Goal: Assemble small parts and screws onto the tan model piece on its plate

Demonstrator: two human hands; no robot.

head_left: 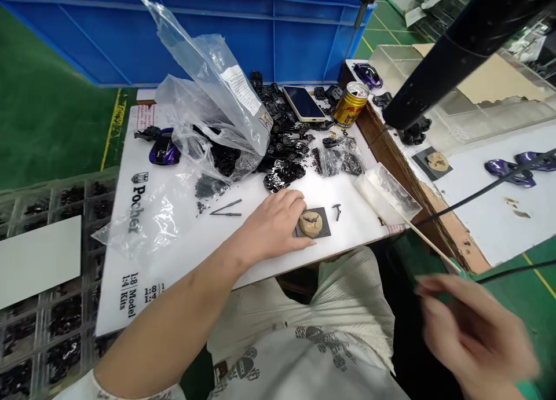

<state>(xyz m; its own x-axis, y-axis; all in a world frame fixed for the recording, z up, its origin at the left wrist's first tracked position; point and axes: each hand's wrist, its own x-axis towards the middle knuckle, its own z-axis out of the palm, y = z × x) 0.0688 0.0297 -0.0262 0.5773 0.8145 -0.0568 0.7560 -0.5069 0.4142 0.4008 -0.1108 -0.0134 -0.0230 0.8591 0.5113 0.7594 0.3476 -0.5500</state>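
My left hand (pixel 282 223) rests on the white tabletop, thumb apart from the fingers. Between them, at the palm side, lies a dark square pad (pixel 325 228) bearing a lump of tan putty (pixel 311 223). Its fingertips are close to a glossy black model car part (pixel 284 176); contact is unclear. At the lower right, off the table, my right hand (pixel 478 330) is blurred by motion. Its thumb and forefinger look pinched together, but anything between them is too smeared to make out. A small black T-shaped part (pixel 336 212) lies right of the pad.
Behind stand a blue crate (pixel 243 41), a plastic bag (pixel 217 99), a phone (pixel 303 103) and a yellow can (pixel 351 104). A thin stick (pixel 428 241) extends from a clear tray (pixel 386 193). A black pole (pixel 452 58) and a cable (pixel 486 197) cross the right side.
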